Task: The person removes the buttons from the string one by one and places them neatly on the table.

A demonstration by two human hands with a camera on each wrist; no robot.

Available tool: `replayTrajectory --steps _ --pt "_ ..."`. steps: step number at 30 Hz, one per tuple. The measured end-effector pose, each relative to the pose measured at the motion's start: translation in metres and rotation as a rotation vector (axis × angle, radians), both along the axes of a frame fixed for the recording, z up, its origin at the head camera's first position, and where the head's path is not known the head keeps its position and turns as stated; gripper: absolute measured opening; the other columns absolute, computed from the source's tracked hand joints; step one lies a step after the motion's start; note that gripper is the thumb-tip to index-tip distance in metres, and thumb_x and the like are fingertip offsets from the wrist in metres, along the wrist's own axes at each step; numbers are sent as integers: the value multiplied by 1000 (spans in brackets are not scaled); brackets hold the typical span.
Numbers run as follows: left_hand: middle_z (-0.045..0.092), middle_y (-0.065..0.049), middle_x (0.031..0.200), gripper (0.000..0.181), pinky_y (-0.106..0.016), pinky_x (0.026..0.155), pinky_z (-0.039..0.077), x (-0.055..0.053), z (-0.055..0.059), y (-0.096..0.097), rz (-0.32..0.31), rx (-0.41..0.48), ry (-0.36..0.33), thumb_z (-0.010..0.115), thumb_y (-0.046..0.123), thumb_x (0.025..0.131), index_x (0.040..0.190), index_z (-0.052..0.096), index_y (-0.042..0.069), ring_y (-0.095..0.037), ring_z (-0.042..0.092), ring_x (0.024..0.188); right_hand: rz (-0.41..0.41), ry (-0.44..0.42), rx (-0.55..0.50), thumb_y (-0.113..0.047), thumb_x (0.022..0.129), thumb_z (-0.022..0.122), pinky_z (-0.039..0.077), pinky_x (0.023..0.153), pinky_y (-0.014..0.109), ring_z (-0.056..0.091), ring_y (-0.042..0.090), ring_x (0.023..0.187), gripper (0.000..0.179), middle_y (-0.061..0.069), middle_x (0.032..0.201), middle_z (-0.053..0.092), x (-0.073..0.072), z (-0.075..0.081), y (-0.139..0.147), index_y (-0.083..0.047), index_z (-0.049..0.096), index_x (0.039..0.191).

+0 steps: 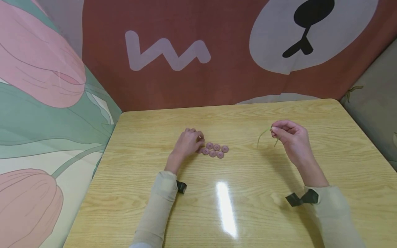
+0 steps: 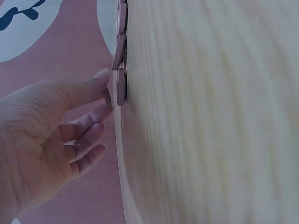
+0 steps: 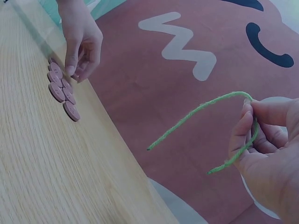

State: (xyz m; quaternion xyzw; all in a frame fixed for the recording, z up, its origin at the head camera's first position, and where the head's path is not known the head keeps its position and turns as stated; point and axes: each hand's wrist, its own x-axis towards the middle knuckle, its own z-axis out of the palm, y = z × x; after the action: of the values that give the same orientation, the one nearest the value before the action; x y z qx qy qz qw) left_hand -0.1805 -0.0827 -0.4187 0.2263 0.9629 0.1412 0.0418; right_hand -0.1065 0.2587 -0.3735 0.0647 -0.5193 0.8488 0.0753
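Several round mauve buttons (image 1: 216, 147) lie close together in two rows on the table. At their left end is my left hand (image 1: 189, 142), with a button (image 2: 107, 97) pinched between thumb and forefinger, only its edge showing in the left wrist view. The other fingers of that hand are loosely bent. Off to the right and above the table, my right hand (image 1: 293, 139) pinches a short green string (image 3: 201, 109) between thumb and fingertips. Both ends of the string hang free, as the right wrist view shows.
The wooden table (image 1: 248, 206) carries a bright glare streak near its front. A reddish printed cloth (image 1: 223, 79) hangs behind its back edge, and a flowered cloth (image 1: 71, 137) hangs along the left. Black straps sit at both sleeve cuffs.
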Motion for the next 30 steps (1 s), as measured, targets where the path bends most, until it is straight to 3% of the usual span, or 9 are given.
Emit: replayTrajectory --steps 5,9,12,14,17,19,24,30 --pt "66 -6 104 18 -43 87 51 -1 -1 0 18 -17 -45 73 28 98 108 75 12 -28 56 100 17 -5 27 19 96 56 58 71 23 67 16 74 22 8 84 72 0 0 0 5 73 93" --pt "66 -6 105 20 -45 89 50 -2 -2 0 28 -12 -65 72 29 99 110 75 12 -28 56 100 40 -32 124 14 97 60 57 70 22 67 15 76 17 6 85 72 -1 -2 2 4 73 95" --pt "66 -7 106 22 -47 92 50 -2 -2 0 31 3 -70 71 29 100 113 75 11 -28 57 102 51 -90 294 6 99 64 57 71 21 67 14 78 10 2 86 71 -3 -5 6 2 73 99" --pt "66 -8 106 22 -48 94 50 -3 -3 0 34 12 -64 69 29 102 113 75 10 -30 58 103 64 -128 472 0 99 67 56 72 20 67 13 79 6 -2 88 72 -4 -8 7 2 72 102" --pt "67 -8 105 21 -50 95 50 -3 -3 0 46 35 -49 63 26 105 111 75 10 -31 59 104 107 -159 728 -6 100 69 56 73 23 68 13 82 13 -3 90 72 -8 -14 10 5 69 108" --pt "68 -9 106 22 -50 95 50 -3 -3 -1 53 58 -20 59 24 107 112 74 9 -32 60 104 138 -159 842 -6 99 69 56 73 25 68 13 83 19 1 91 73 -10 -19 11 9 67 111" --pt "67 -13 118 28 -51 99 50 -3 -3 -3 69 118 36 53 23 110 121 72 7 -36 62 113 187 -148 941 -3 99 68 56 74 27 67 13 85 21 17 97 71 -13 -28 14 12 65 114" --pt "58 -17 141 39 -55 109 43 0 1 -7 90 130 43 50 31 111 139 63 7 -39 52 133 162 -112 1119 -3 99 67 53 70 25 64 22 88 13 16 97 70 -15 -34 18 6 70 108"
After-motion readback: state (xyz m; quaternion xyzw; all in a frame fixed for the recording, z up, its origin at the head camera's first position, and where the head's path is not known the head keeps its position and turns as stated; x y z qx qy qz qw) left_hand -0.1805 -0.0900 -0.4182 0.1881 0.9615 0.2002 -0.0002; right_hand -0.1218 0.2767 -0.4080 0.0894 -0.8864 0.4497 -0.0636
